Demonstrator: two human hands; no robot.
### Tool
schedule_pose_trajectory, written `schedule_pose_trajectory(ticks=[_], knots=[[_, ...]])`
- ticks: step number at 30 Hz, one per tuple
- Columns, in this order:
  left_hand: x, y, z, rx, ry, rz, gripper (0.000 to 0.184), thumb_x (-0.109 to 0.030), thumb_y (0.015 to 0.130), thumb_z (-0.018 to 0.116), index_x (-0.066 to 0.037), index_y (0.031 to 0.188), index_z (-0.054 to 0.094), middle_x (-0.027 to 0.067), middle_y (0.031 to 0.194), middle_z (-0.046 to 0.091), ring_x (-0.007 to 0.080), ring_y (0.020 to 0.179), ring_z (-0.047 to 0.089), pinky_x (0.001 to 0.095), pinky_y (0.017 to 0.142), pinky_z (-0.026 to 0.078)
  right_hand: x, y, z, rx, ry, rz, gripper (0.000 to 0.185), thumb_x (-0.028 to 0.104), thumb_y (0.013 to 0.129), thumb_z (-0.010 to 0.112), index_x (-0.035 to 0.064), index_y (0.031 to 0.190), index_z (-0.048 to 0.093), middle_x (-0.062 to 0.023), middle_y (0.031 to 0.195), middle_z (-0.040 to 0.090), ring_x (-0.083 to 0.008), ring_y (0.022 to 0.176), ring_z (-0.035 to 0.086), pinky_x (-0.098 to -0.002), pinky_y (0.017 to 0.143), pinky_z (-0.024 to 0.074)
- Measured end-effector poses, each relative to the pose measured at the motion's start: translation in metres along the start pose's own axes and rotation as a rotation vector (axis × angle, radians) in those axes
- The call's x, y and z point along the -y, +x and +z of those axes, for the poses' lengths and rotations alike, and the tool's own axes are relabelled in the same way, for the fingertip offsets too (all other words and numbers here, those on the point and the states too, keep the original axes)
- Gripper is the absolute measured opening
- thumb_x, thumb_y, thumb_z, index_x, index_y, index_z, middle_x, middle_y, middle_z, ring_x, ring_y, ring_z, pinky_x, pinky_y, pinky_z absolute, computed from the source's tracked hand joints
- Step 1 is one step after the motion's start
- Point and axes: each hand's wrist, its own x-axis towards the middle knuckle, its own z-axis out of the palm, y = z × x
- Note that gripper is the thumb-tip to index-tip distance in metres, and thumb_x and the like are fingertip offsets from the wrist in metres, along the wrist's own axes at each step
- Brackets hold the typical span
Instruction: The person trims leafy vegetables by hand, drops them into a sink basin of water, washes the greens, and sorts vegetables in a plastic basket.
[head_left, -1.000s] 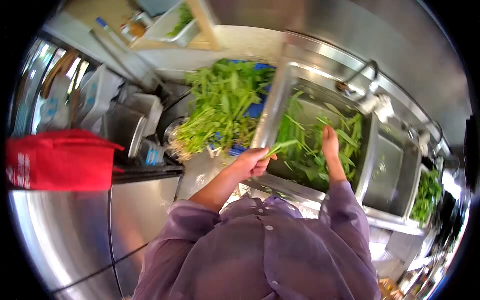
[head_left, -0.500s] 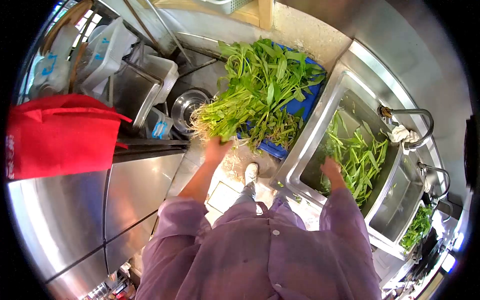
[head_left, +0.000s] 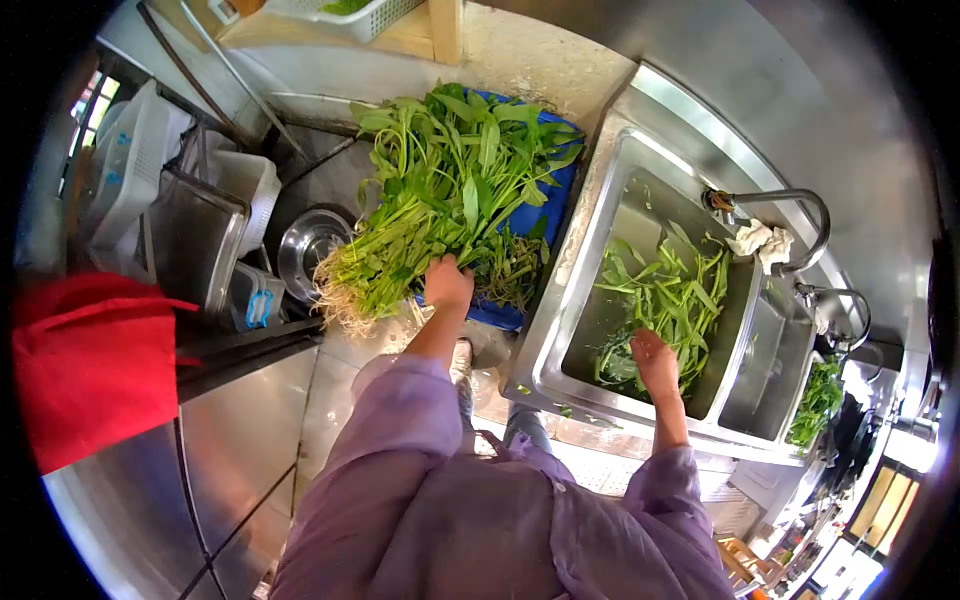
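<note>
Head view, left hand (head_left: 449, 284) extended onto piled greens (head_left: 445, 185), right hand (head_left: 655, 362) curled over sink (head_left: 570, 290), hands' grip unclear

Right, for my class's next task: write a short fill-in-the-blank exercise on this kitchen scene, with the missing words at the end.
1. The material under the big pile of greens that the left hand touches is coloured ____.
2. The loose greens nearest the right hand lie in the (larger/smaller) ____ basin.
3. The red fabric is on the picture's ____ side.
4. The cloth bunched by the tap is coloured ____.

Missing words: blue; larger; left; white.
</note>
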Motion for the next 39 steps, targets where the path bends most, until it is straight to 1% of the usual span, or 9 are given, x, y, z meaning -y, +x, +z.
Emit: schedule_pose_trajectory(ticks=[3,5,7,9,17,23,30,34,39], knots=[[0.008,-0.008,-0.014,-0.170,-0.131,0.129,0.029,-0.025,0.074,0.057,-0.005,0.094,0.052,0.0148,0.090,0.056,0.0288,0.078,0.057,0.0393,0.069,0.045,-0.002,0.011,0.000,-0.071,0.018,-0.107,0.029,0.027,0.078,0.055,0.0083,0.100,0.057,-0.0119,0.088,0.062,-0.0260,0.076,0.061,-0.0352,0.067,0.0464],[0.003,-0.019,-0.046,0.177,-0.987,-0.379,0.026,-0.026,0.079,0.052,-0.002,0.090,0.050,0.0144,0.073,0.056,0.0293,0.069,0.056,0.0387,0.065,0.045,0.006,0.020,0.003,-0.093,0.098,-0.082,0.027,0.026,0.078,0.055,0.0086,0.099,0.057,-0.0116,0.086,0.062,-0.0256,0.075,0.061,-0.0350,0.067,0.0465],[0.013,-0.028,-0.073,0.152,-0.804,-0.331,0.028,-0.027,0.080,0.052,0.000,0.087,0.050,0.0172,0.066,0.053,0.0291,0.061,0.055,0.0374,0.059,0.044,0.023,0.026,-0.001,-0.106,0.185,-0.123,0.026,0.025,0.078,0.055,0.0080,0.097,0.057,-0.0114,0.084,0.062,-0.0252,0.073,0.061,-0.0343,0.066,0.0466],[0.036,-0.031,-0.086,-0.113,-0.432,0.130,0.028,-0.028,0.081,0.052,0.000,0.086,0.051,0.0179,0.068,0.054,0.0293,0.057,0.054,0.0372,0.054,0.042,0.035,0.032,-0.003,-0.113,0.205,-0.134,0.025,0.025,0.078,0.055,0.0071,0.095,0.057,-0.0117,0.085,0.062,-0.0252,0.073,0.060,-0.0335,0.065,0.0469],[0.002,-0.126,-0.225,-0.313,-0.009,0.626,0.016,-0.016,0.076,0.055,-0.004,0.087,0.052,0.0147,0.074,0.054,0.0337,0.064,0.053,0.0393,0.055,0.042,0.085,0.036,-0.041,-0.356,0.241,-0.477,0.014,0.015,0.078,0.054,0.0067,0.087,0.059,-0.0110,0.083,0.060,-0.0287,0.072,0.058,-0.0351,0.063,0.0464],[-0.025,-0.182,-0.263,-0.262,0.161,0.800,0.020,-0.008,0.066,0.057,-0.008,0.086,0.055,0.0097,0.082,0.054,0.0295,0.066,0.055,0.0371,0.057,0.044,0.109,0.029,-0.083,-0.539,0.332,-0.677,0.010,0.012,0.078,0.053,0.0075,0.084,0.059,-0.0093,0.082,0.059,-0.0292,0.073,0.057,-0.0359,0.064,0.0462],[-0.051,-0.210,-0.293,-0.291,0.270,0.949,0.026,0.000,0.060,0.054,-0.007,0.085,0.057,0.0098,0.074,0.050,0.0282,0.063,0.053,0.0352,0.055,0.043,0.096,0.019,-0.093,-0.706,0.293,-0.815,0.020,0.010,0.069,0.060,0.0056,0.088,0.055,-0.0082,0.087,0.055,-0.0283,0.078,0.055,-0.0350,0.066,0.0455],[-0.068,-0.211,-0.291,-0.281,0.276,1.026,0.027,0.000,0.059,0.054,-0.006,0.085,0.056,0.0102,0.075,0.050,0.0295,0.064,0.052,0.0359,0.056,0.042,0.077,0.008,-0.103,-0.671,0.260,-0.667,0.019,0.017,0.064,0.066,0.0077,0.071,0.051,-0.0056,0.071,0.052,-0.0260,0.067,0.053,-0.0345,0.058,0.0427],[-0.091,-0.206,-0.281,-0.269,0.325,1.128,0.034,-0.003,0.055,0.059,-0.007,0.088,0.056,0.0087,0.077,0.050,0.0278,0.064,0.053,0.0362,0.058,0.042,0.050,-0.009,-0.118,-0.720,0.124,-0.500,0.025,0.019,0.059,0.068,0.0089,0.067,0.047,-0.0050,0.068,0.049,-0.0252,0.064,0.051,-0.0360,0.059,0.0403]])
